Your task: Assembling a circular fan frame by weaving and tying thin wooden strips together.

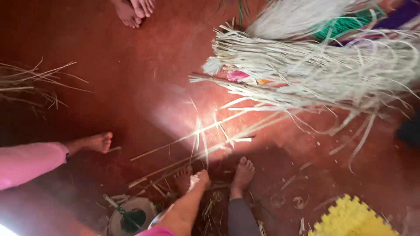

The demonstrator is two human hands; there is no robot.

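My left hand (200,179) reaches down from the bottom centre, closed around the near ends of long pale palm-leaf strips (205,144) that fan out across the red floor (131,87). The hand is just above my left foot (183,177); my right foot (243,172) rests to its right. A large bundle of dried pale strips (306,70) lies at the upper right, apart from the hand. My right hand is out of sight.
Another person's leg in pink (26,161), with a bare foot (98,142), stretches in from the left. Other bare feet (133,11) stand at the top. A round lid-like object (131,216) sits bottom left, a yellow foam mat (350,218) bottom right, loose strips (30,83) far left.
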